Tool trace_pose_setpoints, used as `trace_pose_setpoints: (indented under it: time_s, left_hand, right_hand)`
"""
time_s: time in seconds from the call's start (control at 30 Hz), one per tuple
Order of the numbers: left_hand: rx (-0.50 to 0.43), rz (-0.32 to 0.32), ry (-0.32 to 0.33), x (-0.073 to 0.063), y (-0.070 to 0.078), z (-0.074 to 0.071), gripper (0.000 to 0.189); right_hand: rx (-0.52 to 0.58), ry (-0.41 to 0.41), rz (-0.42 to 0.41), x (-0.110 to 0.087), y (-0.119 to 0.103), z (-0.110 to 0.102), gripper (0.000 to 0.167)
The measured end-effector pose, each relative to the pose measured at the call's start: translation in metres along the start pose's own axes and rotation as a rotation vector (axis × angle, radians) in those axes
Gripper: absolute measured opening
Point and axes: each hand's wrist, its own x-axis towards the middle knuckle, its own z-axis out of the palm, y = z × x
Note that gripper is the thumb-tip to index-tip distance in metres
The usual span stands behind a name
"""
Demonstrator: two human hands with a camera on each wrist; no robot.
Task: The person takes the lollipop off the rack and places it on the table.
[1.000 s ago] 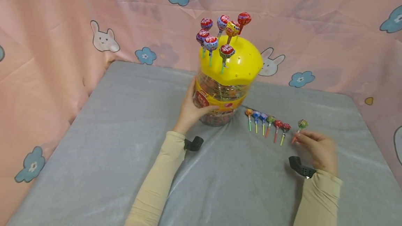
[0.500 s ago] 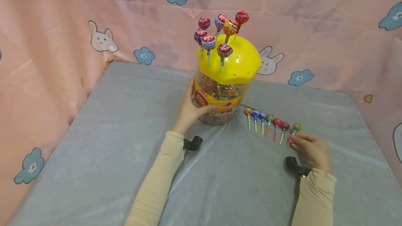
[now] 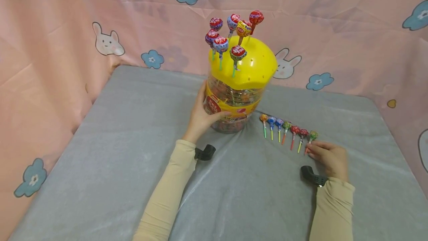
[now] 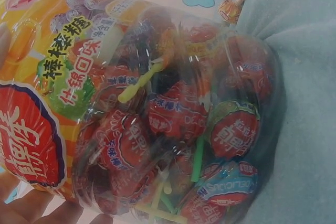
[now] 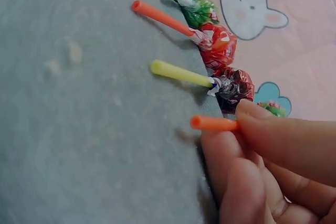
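My left hand (image 3: 202, 117) grips the side of a clear jar (image 3: 234, 97) full of wrapped lollipops, its thumb across the yellow label. The jar's yellow lid (image 3: 255, 66) has several lollipops standing in its holes. Between thumb and fingers, my right hand (image 3: 331, 157) pinches the orange stick (image 5: 215, 123) of a green-wrapped lollipop (image 3: 313, 135). That lollipop lies at the right end of a slanting row of lollipops, just beside one with a dark red wrapper (image 3: 303, 133) and a yellow stick (image 5: 181, 73). In the right wrist view, the fingers mostly hide its green head.
The row starts near the jar's base with an orange-wrapped lollipop (image 3: 263, 118). A grey cloth (image 3: 133, 129) covers the table. Behind it hangs a pink curtain (image 3: 143, 18) with rabbits and blue flowers.
My right hand has moved left with the green lollipop, bringing it up to the end of the row. My left hand keeps its grip on the jar; the view has shifted slightly.
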Motion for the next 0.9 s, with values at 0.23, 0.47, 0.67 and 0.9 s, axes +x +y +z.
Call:
trace_pose_setpoints:
  time_s: [0.23, 0.47, 0.67, 0.9]
  left_hand:
    - [-0.001, -0.004, -0.001, -0.0002, 0.0005, -0.0003, 0.109]
    - [-0.004, -0.008, -0.003, -0.0002, 0.0014, -0.0003, 0.109]
    - [-0.008, -0.009, -0.002, 0.0002, 0.0006, 0.0001, 0.109]
    - [-0.013, -0.003, -0.001, 0.0003, -0.0002, -0.0001, 0.108]
  right_hand:
    - [-0.122, 0.053, -0.007, -0.0022, -0.0027, 0.0043, 0.022]
    - [-0.135, 0.049, -0.047, -0.0058, -0.0041, 0.0030, 0.012]
    - [-0.084, 0.053, -0.065, -0.0063, -0.0041, 0.0020, 0.007]
    - [0.074, 0.064, -0.059, -0.0049, -0.0032, 0.0001, 0.026]
